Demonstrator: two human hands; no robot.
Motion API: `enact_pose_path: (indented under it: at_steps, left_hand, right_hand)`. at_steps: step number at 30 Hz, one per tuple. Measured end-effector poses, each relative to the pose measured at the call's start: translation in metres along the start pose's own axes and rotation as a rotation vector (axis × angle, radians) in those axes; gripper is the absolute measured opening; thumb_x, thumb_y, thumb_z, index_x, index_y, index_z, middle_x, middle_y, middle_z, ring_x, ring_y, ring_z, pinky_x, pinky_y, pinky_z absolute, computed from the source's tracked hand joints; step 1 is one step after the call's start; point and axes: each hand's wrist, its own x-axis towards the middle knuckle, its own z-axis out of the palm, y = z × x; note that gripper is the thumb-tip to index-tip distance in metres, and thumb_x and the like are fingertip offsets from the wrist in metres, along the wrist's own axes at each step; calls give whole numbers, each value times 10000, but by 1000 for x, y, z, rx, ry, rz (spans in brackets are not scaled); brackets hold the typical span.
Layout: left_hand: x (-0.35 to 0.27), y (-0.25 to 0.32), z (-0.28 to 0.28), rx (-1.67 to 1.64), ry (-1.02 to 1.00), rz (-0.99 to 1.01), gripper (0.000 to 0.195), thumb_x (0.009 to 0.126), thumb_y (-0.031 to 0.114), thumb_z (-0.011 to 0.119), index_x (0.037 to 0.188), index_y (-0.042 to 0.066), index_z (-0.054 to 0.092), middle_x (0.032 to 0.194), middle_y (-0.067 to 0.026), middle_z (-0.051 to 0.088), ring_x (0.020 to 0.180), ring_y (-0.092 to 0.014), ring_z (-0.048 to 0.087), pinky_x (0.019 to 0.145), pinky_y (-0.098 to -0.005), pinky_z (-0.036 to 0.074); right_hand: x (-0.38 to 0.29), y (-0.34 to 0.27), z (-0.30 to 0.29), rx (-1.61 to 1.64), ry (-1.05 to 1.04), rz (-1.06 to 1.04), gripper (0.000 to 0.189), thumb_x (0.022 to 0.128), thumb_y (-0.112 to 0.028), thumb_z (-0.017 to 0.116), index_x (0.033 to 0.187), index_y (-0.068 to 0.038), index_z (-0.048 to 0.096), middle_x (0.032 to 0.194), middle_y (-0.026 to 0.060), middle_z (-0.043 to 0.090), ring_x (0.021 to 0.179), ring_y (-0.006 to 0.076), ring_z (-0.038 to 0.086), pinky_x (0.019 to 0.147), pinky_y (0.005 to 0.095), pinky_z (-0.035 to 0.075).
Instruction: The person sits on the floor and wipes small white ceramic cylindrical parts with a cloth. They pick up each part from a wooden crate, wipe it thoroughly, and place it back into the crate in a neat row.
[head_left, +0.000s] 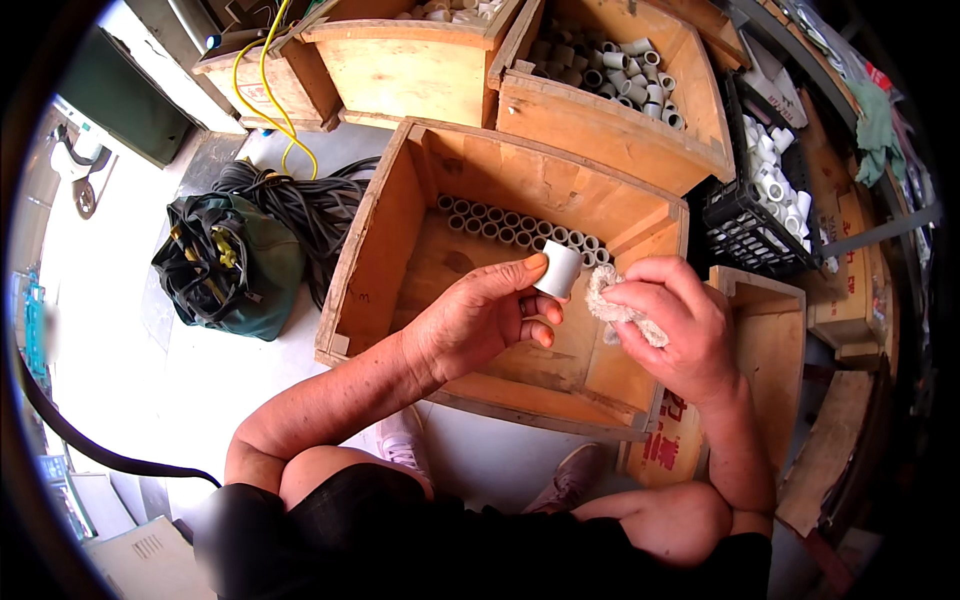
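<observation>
Between the thumb and fingers of my left hand (495, 307) is a white plastic pipe coupling (559, 270), held over a wooden crate (547, 161). Just to its right, my right hand (682, 322) pinches a crumpled whitish cloth (626, 307); cloth and coupling look slightly apart. Inside the crate, two rows of grey-white pipe couplings (491, 223) stand on end along the far wall, their round openings facing up. My hands and the held coupling partly cover the right end of these rows.
Behind stands a wooden crate (615, 127) of loose couplings. A black plastic basket (754, 232) with white fittings is at the right. On the left lie a green tool bag (277, 262) and coiled black cable (330, 210). A yellow cord (262, 116) hangs over the back left crate.
</observation>
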Motion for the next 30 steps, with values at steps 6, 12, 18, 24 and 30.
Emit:
enact_pose_path:
  at_steps: [6,12,18,24,30]
  left_hand:
    - [-2,-5,10,69,-8,-4,364,1025,289,531,1252,7,563,1066,-101,655,893,-191,658,801,-333,563]
    - [-2,-6,14,227,-8,37,383,1027,270,534,1286,-11,533,1073,-107,653,917,-191,658,799,-331,564]
    - [-4,-4,10,80,-43,-4,332,1039,245,505,1251,-9,531,1068,-145,664,884,-183,677,799,-339,580]
    - [0,1,11,33,-31,-1,317,1036,245,472,1210,-11,539,1106,-177,659,910,-200,682,812,-358,583]
    - [-1,-4,10,58,-60,-26,359,1038,242,498,1261,-33,556,1122,-130,654,962,-196,658,824,-348,578]
  right_hand:
    - [6,-12,7,189,96,1,400,665,-4,805,1025,-108,665,988,73,617,812,250,673,670,344,565]
    - [4,-10,11,160,70,-32,416,654,-9,810,1027,-112,659,989,57,616,787,237,673,650,335,566]
    - [1,-1,3,152,-8,13,364,665,6,778,986,-125,669,959,42,608,770,226,671,651,336,566]
    - [0,4,-6,49,114,103,359,691,-9,784,1016,-114,673,989,65,623,806,243,676,678,345,567]
    - [4,-10,8,193,49,1,396,668,-14,802,1021,-127,663,983,53,612,794,234,670,659,335,566]
